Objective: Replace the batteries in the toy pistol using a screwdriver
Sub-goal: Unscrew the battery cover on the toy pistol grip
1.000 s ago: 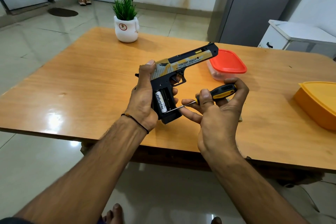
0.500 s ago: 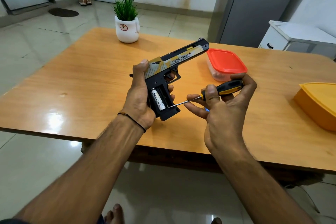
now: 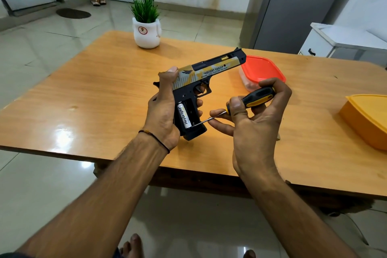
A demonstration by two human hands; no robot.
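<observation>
The toy pistol [image 3: 206,73] has "DESERT EAGLE" printed along its slide, and beneath that a smaller line, "SOUND-LIGHT ELECTRIC TOY GUN". The white battery [image 3: 183,115] sitting in the open grip reads "Heybright". The round emblem on the plant pot [image 3: 146,33] is too small to read.

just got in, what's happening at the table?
A person is mid battery swap. The left hand grips the toy pistol above the wooden table, grip compartment open with a white battery showing. The right hand holds the screwdriver, tip at the battery's lower end, apparently prying it out.
</observation>
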